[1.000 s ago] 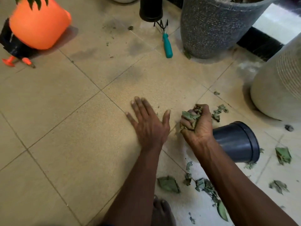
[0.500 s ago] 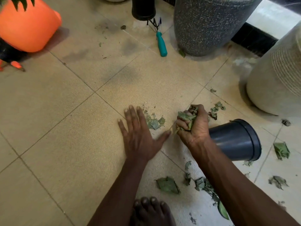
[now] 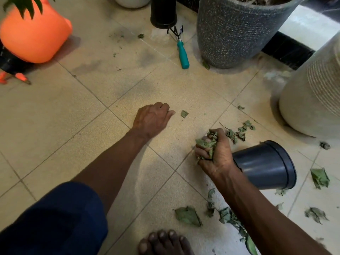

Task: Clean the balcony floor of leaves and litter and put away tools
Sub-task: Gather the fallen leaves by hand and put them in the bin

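Note:
My right hand [image 3: 217, 159] grips a bunch of dry green leaves [image 3: 206, 144] just above the tiled floor, right beside the base of a dark plastic pot [image 3: 266, 164] lying on its side. My left hand [image 3: 152, 118] rests on the tile with its fingers curled under over the spot where a small leaf pile lay; what they hold is hidden. One small leaf [image 3: 184, 114] lies just past its fingertips. More loose leaves [image 3: 187, 216] lie near my bare foot [image 3: 163, 242], and others [image 3: 239, 131] beyond my right hand.
A teal-handled hand rake [image 3: 183, 54] lies by a speckled grey planter [image 3: 235, 34]. A black pot [image 3: 163, 13] stands behind it. A white ribbed planter [image 3: 316, 100] is at the right and an orange watering can [image 3: 35, 34] at the far left.
My left hand went from flat with spread fingers to curled, and the small leaf pile by its thumb is gone from sight. The right hand kept its bunch of leaves.

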Action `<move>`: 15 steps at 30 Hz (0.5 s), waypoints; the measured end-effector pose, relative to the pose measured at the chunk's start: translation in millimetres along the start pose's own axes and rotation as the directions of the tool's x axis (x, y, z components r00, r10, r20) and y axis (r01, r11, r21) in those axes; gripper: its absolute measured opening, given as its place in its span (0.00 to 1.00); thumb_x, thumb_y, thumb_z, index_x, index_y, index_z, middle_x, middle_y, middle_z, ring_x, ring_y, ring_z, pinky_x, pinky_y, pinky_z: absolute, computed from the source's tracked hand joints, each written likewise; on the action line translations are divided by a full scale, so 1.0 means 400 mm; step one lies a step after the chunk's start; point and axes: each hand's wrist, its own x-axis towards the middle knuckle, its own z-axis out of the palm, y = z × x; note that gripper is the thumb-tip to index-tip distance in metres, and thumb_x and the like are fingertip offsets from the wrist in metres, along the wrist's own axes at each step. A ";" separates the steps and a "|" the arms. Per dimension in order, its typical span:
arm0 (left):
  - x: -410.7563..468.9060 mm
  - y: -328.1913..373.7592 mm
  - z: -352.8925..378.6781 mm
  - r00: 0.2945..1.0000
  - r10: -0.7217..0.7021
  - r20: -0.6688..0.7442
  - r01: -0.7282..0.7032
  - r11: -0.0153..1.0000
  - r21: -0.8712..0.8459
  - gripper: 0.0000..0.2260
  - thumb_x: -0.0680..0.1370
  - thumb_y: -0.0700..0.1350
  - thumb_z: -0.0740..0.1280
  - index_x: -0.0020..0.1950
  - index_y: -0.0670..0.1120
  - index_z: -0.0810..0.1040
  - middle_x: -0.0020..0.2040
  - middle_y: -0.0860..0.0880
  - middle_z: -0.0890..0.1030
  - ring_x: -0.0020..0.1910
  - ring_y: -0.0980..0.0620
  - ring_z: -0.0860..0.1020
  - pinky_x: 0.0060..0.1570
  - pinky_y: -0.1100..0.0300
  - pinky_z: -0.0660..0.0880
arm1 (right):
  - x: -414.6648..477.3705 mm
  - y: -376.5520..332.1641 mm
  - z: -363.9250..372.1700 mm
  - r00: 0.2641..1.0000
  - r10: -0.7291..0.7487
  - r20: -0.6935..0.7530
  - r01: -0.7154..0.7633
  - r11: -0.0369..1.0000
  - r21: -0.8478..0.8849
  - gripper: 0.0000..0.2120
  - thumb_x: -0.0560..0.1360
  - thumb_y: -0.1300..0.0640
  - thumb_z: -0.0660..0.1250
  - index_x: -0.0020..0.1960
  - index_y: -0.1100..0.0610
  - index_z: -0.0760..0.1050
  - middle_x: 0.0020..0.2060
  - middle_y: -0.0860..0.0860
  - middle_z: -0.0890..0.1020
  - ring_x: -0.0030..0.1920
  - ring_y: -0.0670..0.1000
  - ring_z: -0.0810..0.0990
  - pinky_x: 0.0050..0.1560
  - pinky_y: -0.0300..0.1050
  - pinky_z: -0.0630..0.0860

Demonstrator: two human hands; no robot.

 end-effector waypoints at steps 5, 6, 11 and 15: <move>0.042 -0.033 0.001 0.997 -0.060 -0.050 0.060 0.998 -0.005 0.22 0.84 0.54 0.66 0.36 0.42 0.78 0.27 0.45 0.75 0.24 0.50 0.65 0.30 0.60 0.63 | -0.003 0.008 0.004 0.997 0.071 -0.003 -0.071 0.997 -0.001 0.16 0.80 0.56 0.61 0.34 0.52 0.66 0.25 0.47 0.68 0.18 0.43 0.62 0.14 0.34 0.55; 0.045 -0.032 0.004 0.991 -0.114 -0.072 0.114 0.993 -0.011 0.22 0.84 0.53 0.66 0.35 0.43 0.78 0.27 0.46 0.74 0.24 0.50 0.65 0.30 0.60 0.63 | -0.003 0.011 0.008 0.997 0.078 0.001 -0.078 0.997 0.003 0.16 0.80 0.56 0.61 0.34 0.52 0.66 0.25 0.47 0.68 0.18 0.43 0.62 0.14 0.34 0.55; 0.102 -0.026 -0.015 0.911 -0.411 0.034 0.413 0.909 -0.060 0.21 0.86 0.51 0.61 0.36 0.44 0.78 0.29 0.47 0.74 0.29 0.48 0.71 0.34 0.56 0.65 | -0.014 -0.022 0.038 0.999 0.027 0.029 -0.028 0.998 0.054 0.16 0.80 0.56 0.62 0.33 0.53 0.67 0.26 0.47 0.68 0.20 0.43 0.63 0.15 0.34 0.53; 0.155 0.061 -0.125 0.712 -0.595 0.373 0.643 0.337 -0.688 0.19 0.83 0.49 0.68 0.32 0.51 0.71 0.28 0.54 0.67 0.25 0.55 0.64 0.28 0.63 0.62 | -0.053 -0.089 0.067 0.994 -0.055 0.095 0.035 0.980 0.196 0.14 0.79 0.56 0.61 0.34 0.52 0.65 0.27 0.46 0.66 0.21 0.43 0.62 0.14 0.35 0.55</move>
